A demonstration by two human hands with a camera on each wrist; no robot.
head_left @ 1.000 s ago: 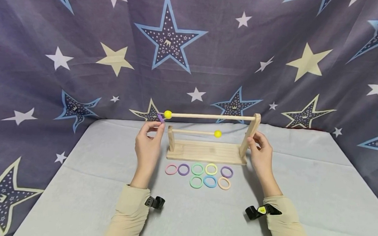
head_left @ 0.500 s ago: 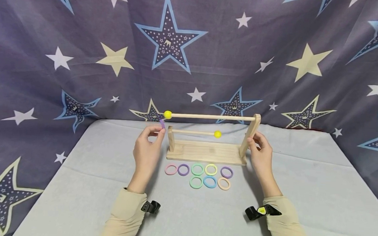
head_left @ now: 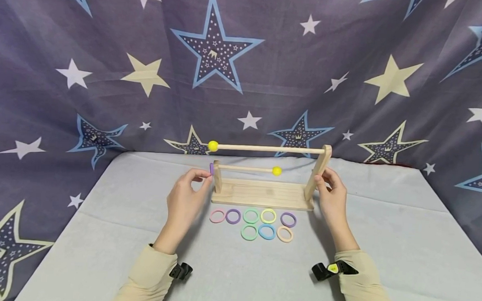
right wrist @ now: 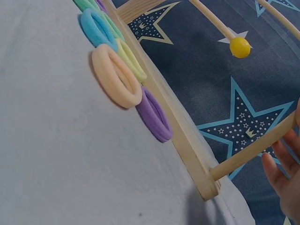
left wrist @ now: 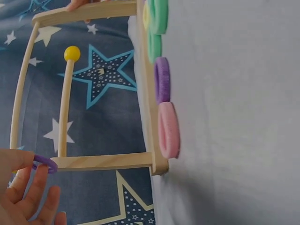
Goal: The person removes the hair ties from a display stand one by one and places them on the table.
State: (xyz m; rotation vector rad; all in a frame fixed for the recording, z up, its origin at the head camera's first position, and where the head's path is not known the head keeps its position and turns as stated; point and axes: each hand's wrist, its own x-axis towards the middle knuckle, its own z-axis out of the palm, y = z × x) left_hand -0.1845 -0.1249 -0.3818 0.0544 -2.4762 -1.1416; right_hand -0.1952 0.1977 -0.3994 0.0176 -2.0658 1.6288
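My left hand pinches a purple hair tie between thumb and fingers. In the head view this hair tie stands edge-on beside the top of the short left post, below the yellow ball on the upper rod. My right hand holds the tall right post of the wooden rack, thumb in front and fingers behind. From the tall post a long rod runs left. The short post carries a lower rod pointing right, ending in another yellow ball.
In front of the base several hair ties lie flat: a pink one, purple ones, green ones, a yellow one, a blue one and a peach one. A starry curtain hangs behind the grey-covered table.
My left hand has lowered the purple hair tie from beside the upper rod's ball to the short post's top, turning it upright. My right hand stays on the tall post.
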